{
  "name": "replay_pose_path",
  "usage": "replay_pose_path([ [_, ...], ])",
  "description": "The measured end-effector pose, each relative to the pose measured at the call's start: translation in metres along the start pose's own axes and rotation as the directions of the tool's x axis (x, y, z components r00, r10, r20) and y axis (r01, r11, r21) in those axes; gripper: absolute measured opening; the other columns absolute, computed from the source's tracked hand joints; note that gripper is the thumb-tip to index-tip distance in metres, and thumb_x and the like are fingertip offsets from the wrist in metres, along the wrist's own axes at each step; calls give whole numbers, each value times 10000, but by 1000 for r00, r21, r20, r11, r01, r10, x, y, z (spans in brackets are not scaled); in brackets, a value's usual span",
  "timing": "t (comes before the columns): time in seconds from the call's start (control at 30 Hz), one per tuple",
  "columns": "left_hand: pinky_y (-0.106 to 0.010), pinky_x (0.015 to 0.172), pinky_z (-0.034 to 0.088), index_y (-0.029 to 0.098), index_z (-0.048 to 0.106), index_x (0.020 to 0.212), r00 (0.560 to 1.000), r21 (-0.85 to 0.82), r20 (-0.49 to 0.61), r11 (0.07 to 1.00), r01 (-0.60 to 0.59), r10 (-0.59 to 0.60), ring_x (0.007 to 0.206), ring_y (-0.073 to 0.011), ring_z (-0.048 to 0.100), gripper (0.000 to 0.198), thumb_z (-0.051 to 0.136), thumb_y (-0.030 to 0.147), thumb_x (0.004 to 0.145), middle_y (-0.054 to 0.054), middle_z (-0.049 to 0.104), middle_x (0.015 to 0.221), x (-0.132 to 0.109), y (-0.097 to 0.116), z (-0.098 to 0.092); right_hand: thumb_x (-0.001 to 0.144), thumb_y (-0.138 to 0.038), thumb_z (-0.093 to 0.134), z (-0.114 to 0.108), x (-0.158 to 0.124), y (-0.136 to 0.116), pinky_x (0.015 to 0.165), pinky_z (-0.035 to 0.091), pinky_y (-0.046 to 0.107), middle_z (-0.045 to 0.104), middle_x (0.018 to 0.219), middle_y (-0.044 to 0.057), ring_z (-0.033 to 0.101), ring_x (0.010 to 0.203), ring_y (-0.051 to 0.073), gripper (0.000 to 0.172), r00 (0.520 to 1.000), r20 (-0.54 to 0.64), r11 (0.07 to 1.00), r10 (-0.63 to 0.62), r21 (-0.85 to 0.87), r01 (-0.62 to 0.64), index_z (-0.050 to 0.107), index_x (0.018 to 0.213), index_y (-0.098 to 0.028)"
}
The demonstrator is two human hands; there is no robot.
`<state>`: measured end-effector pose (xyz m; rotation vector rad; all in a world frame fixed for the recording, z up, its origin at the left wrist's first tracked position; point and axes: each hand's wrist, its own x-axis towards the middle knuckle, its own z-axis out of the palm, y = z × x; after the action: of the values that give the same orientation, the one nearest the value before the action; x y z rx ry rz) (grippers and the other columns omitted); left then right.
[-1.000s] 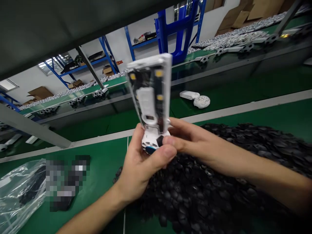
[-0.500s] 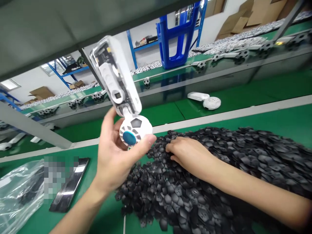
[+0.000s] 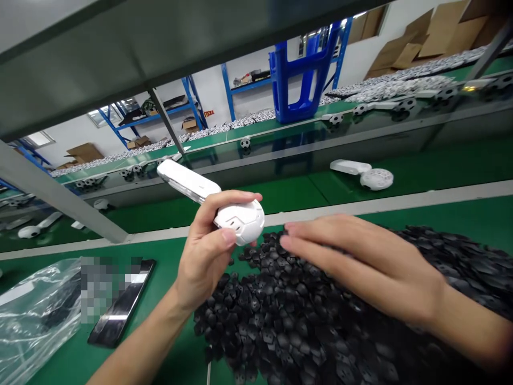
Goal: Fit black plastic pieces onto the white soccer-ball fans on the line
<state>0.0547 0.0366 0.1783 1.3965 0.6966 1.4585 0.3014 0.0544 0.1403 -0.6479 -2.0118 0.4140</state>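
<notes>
1. Above the green workbench (image 3: 160, 267), the left hand (image 3: 204, 251) curls its fingers and thumb closed around a white ball-shaped shell (image 3: 240, 222) with a panelled surface; a long, flat white casing (image 3: 188, 181) juts from the shell up and to the left.
2. The right hand (image 3: 360, 262) holds nothing, its fingers (image 3: 320, 235) stretched out flat and together, the tips at the edge of a heap of black pentagonal pieces (image 3: 260, 315); whether they touch is hard to tell.
3. Left of the heap lie a clear plastic bag (image 3: 36, 315) and a dark glass slab (image 3: 116, 321), partly pixelated.
4. Farther off, on a second green bench (image 3: 240, 200), sit another white casing (image 3: 350, 167) and a perforated white shell (image 3: 375, 179).
</notes>
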Motion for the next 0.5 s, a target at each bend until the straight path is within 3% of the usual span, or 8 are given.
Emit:
replay_pose_path([
  [0.1, -322, 753, 635, 345, 820, 1249, 999, -10, 45, 1000, -4, 4, 895, -229, 737, 291, 799, 335, 959, -64, 830, 1281, -2, -6, -3, 1116, -257, 709, -5, -8, -9, 1162, 648, 517, 860, 1301, 6, 816, 1218, 321, 350, 993, -19, 994, -112, 6, 112, 812, 1384, -458],
  [0.23, -343, 852, 599, 427, 729, 1475, 987, 154, 135, 983, -105, 84, 999, -249, 695, 447, 761, 366, 1033, -52, 772, 1263, -5, -17, -9, 952, -113, 881, -5, -6, -14, 1072, 723, 523, 863, 1229, -6, 834, 1162, 336, 600, 982, -137, 988, -130, -106, 116, 778, 1401, -497],
  [0.4, -368, 989, 562, 414, 693, 1515, 962, 300, 235, 931, -207, 138, 1067, -243, 678, 444, 716, 312, 1083, -46, 735, 1304, -8, -21, -9, 1006, -112, 811, -1, 8, -21, 974, 725, 448, 861, 1083, -3, 829, 1055, 279, 427, 985, -94, 989, -147, -38, 144, 851, 1262, -451],
  [0.5, -375, 1028, 557, 378, 693, 1515, 947, 355, 281, 901, -250, 152, 1134, -259, 678, 426, 693, 309, 1095, -56, 734, 1334, -10, -18, -6, 1025, -136, 803, 7, 12, -28, 817, 684, 339, 841, 1045, -20, 803, 956, 206, 361, 991, -131, 990, 16, 142, 3, 857, 1232, -426],
])
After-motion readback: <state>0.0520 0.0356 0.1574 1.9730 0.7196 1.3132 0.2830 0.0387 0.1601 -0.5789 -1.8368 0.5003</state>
